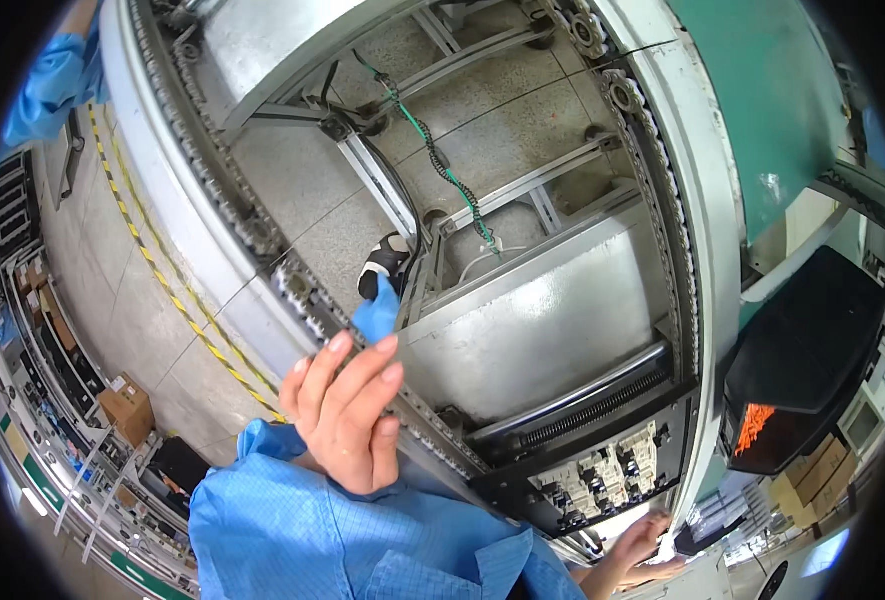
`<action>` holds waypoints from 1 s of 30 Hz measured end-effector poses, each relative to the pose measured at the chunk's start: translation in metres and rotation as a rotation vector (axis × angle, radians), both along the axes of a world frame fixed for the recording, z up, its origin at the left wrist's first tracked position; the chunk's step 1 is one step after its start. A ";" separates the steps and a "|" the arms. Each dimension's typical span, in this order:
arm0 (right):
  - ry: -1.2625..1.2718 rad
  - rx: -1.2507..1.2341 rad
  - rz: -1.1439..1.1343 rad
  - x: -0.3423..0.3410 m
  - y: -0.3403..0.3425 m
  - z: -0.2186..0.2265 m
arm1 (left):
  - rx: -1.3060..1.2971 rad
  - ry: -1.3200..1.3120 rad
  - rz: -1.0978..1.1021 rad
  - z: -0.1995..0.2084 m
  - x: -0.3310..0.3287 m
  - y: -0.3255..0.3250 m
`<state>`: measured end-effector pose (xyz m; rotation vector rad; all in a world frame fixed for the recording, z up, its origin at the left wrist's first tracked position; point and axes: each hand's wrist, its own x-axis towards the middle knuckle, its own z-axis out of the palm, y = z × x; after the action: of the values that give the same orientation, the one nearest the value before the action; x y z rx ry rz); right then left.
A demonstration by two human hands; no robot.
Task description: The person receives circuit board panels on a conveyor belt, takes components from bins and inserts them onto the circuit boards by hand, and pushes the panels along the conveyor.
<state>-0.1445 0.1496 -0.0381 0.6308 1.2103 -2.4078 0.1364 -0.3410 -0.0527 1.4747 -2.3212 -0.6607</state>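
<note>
Black-framed pale parts (603, 470); apart, lower right of the left hand (348, 425)

Grey tile floor (93, 270), left and upper centre. Yellow-black striped floor tape (164, 285), diagonal, left. Cardboard box (128, 411), lower left. More cardboard cartons (831, 482), lower right.

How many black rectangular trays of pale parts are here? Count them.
1: the black rectangular tray, right of the left hand, between the pale metal conveyor rails. Others may be hidden.
</note>
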 end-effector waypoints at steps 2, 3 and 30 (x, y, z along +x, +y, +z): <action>0.366 0.197 0.203 -0.010 -0.024 0.025 | -0.004 0.010 -0.048 -0.005 0.006 -0.001; 0.303 0.082 0.209 -0.017 -0.037 0.051 | -0.007 0.012 -0.068 -0.007 0.007 -0.003; 1.784 0.259 1.523 0.455 -0.462 -0.173 | 0.958 1.971 1.037 -0.212 0.299 0.043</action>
<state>0.3102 -0.3122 -0.2106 -2.0334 1.3935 -0.8886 0.4356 -0.2979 -0.2644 0.9083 0.2953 -1.6650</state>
